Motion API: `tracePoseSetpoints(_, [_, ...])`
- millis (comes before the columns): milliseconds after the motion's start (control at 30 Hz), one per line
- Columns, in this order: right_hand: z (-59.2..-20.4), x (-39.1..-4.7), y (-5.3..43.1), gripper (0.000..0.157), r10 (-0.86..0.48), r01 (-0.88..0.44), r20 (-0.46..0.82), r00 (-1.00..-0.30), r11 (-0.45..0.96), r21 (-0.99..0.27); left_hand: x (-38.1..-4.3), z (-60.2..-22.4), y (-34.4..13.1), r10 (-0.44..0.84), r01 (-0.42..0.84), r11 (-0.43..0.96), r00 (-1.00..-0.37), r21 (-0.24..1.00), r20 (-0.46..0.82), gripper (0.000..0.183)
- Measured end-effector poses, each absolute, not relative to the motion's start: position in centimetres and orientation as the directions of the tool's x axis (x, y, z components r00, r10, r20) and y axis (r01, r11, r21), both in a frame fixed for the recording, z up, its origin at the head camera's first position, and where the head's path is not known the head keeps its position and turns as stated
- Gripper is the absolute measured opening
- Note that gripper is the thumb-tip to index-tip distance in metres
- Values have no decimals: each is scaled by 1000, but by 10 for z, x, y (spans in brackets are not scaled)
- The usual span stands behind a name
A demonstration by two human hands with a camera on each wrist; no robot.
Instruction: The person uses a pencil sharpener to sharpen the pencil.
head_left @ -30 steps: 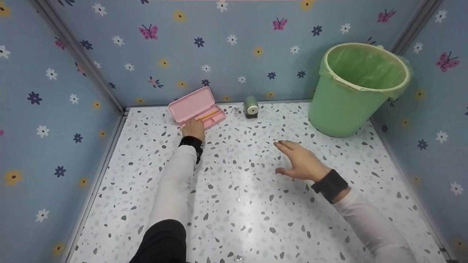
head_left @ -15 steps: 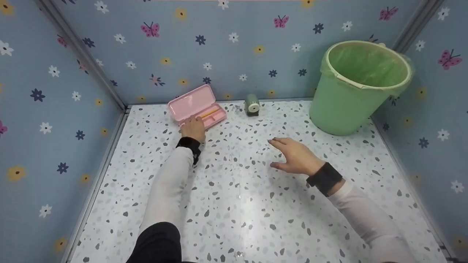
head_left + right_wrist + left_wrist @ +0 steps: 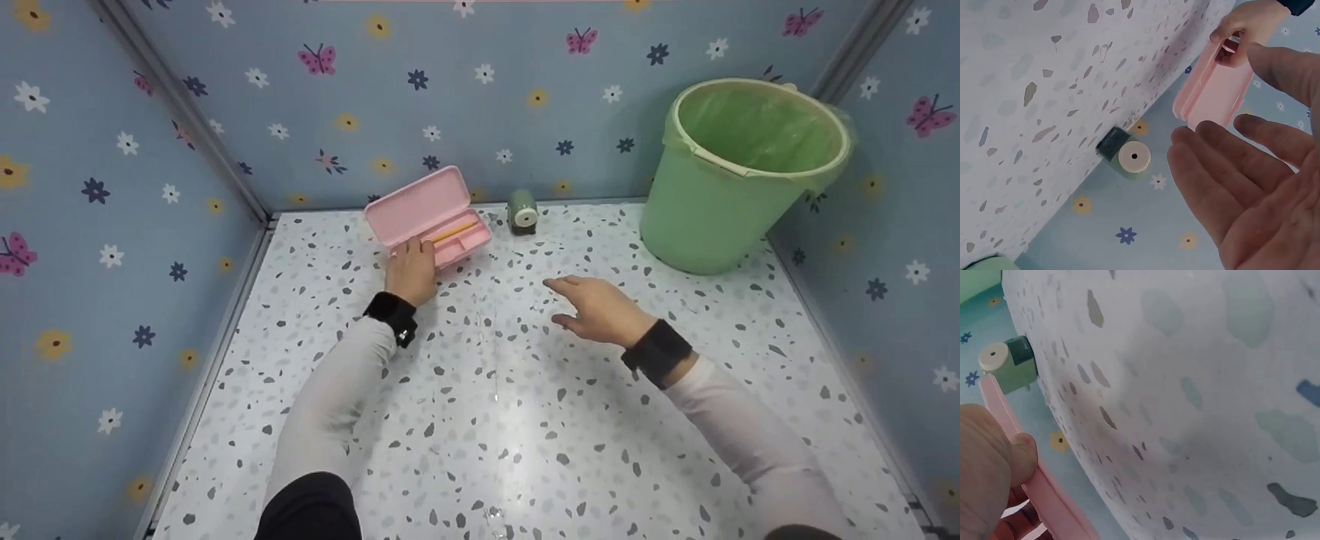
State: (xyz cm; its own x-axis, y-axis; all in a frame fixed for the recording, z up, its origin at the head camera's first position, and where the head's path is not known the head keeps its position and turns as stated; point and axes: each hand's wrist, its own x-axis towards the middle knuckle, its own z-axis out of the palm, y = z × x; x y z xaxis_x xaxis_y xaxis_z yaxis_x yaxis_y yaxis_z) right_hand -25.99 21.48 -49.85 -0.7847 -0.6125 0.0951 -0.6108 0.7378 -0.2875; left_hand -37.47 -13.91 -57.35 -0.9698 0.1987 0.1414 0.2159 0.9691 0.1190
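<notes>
A pink pencil case [image 3: 417, 209] lies with its lid raised near the back wall, a yellow pencil [image 3: 455, 232] in its long compartment. My left hand [image 3: 412, 271] grips its near-left edge. In the left wrist view the thumb [image 3: 1023, 458] presses on the case's outer side [image 3: 1053, 503], while the other fingers curl over its edge. Held out above the table, palm facing inward, my right hand [image 3: 602, 309] has its fingers extended and holds nothing. Just right of the case stands a green pencil sharpener [image 3: 523, 214] with a round white front.
At the back right stands a tall green bin [image 3: 712, 217] lined with a green bag. Flower-patterned wall panels [image 3: 480, 112] enclose the speckled white table [image 3: 480, 420] at the back and both sides.
The pencil case has shifted right, closer to the sharpener, with my left hand gripping it. My right hand has drifted left and slightly farther from me. The head view has moved slightly.
</notes>
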Motion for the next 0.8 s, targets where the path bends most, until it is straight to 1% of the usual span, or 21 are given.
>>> tracePoseSetpoints(133, [-495,-264,213,59,-623,-624,109,-775,726,-289,-359,-565,-130,262,282,955,-948,92,184,44])
tracePoseSetpoints(233, [-492,-269,212,53,-625,-633,132,-769,719,-286,-347,-558,-121,320,334,941,-926,44,200,42])
tracePoseSetpoints(267, [-490,-270,211,51,-626,-636,140,-767,717,-286,-343,-555,-118,337,349,937,-923,32,187,42])
tracePoseSetpoints(467, [-487,-280,206,33,-627,-654,191,-755,701,-282,-320,-545,-98,426,435,899,-895,52,131,43])
tracePoseSetpoints(567, [-489,-282,202,26,-610,-645,212,-763,706,-292,-310,-542,-89,470,482,874,-870,61,147,45])
tracePoseSetpoints(733, [-494,-283,198,24,-583,-621,213,-784,727,-293,-296,-540,-78,522,533,844,-843,62,129,44])
tracePoseSetpoints(800, [-495,-284,196,24,-577,-612,206,-791,736,-290,-291,-540,-76,536,545,836,-835,64,123,50])
